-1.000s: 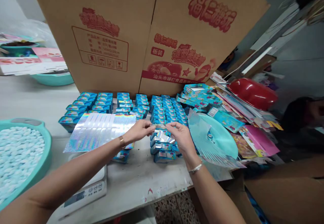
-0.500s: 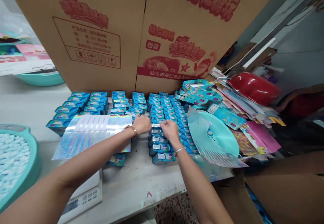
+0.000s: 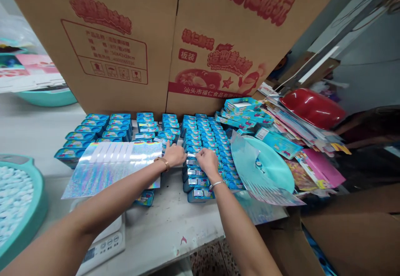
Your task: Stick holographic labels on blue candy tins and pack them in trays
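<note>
My left hand (image 3: 175, 155) and my right hand (image 3: 206, 161) are close together over the rows of small blue boxes (image 3: 198, 194). A short shiny sticker strip (image 3: 191, 155) spans the small gap between them, over the top of one box. My right fingertips are pinched on its right end. The left fingers are curled at its other end, their tips partly hidden. Below my left forearm lies a silvery holographic sticker sheet (image 3: 108, 170), with pale bare strips along its upper part. Several nearer boxes carry shiny strips on top.
Tall cardboard cartons (image 3: 125, 97) stand behind the boxes. At left are a teal tub (image 3: 39, 184) of pale pieces and a white scale (image 3: 108, 247). To the right sit a round teal lid (image 3: 276, 163), a clear cut sheet (image 3: 250, 172), stacked papers and a red tray (image 3: 312, 107).
My right hand has shifted slightly left, and the gap between my hands is narrower, with less of the strip showing. The boxes stay in place; the view has moved a little.
</note>
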`<action>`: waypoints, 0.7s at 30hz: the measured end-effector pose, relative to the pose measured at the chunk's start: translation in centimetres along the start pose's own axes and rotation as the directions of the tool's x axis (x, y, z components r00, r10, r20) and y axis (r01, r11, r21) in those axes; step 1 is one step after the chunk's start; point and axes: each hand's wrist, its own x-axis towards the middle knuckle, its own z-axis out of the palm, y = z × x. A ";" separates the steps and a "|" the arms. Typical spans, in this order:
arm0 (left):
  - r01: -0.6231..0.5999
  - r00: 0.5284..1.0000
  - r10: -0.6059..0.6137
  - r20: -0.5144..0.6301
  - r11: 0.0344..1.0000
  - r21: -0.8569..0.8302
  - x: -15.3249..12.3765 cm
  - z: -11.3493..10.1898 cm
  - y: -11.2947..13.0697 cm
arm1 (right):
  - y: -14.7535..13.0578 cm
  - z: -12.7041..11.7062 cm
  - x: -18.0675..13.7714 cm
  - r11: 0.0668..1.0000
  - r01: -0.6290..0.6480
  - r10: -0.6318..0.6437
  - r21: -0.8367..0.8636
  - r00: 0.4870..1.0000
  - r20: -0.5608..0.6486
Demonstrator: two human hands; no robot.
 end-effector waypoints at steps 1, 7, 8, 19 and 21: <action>0.002 1.000 -0.002 -0.004 1.000 0.004 0.0 0.3 0.1 | 0.0 0.0 0.0 1.000 -0.001 0.001 -0.003 1.000 0.001; -0.013 0.999 0.015 -0.032 0.999 0.051 -0.2 1.7 0.5 | 0.1 0.1 0.1 0.997 -0.022 0.023 0.072 1.000 -0.005; -0.022 0.999 0.024 -0.038 0.998 0.055 -0.3 1.7 0.5 | 0.2 0.0 0.2 0.994 -0.030 0.030 0.104 1.000 0.000; -0.210 0.972 0.164 -0.168 0.929 -0.306 -1.5 -3.9 0.7 | -1.0 -4.4 0.7 0.788 -0.089 -0.029 0.609 0.983 0.181; -0.256 0.967 0.224 -0.125 0.808 -0.531 -1.5 -3.9 1.0 | -1.7 -4.8 0.6 0.750 -0.112 -0.047 0.652 0.974 0.222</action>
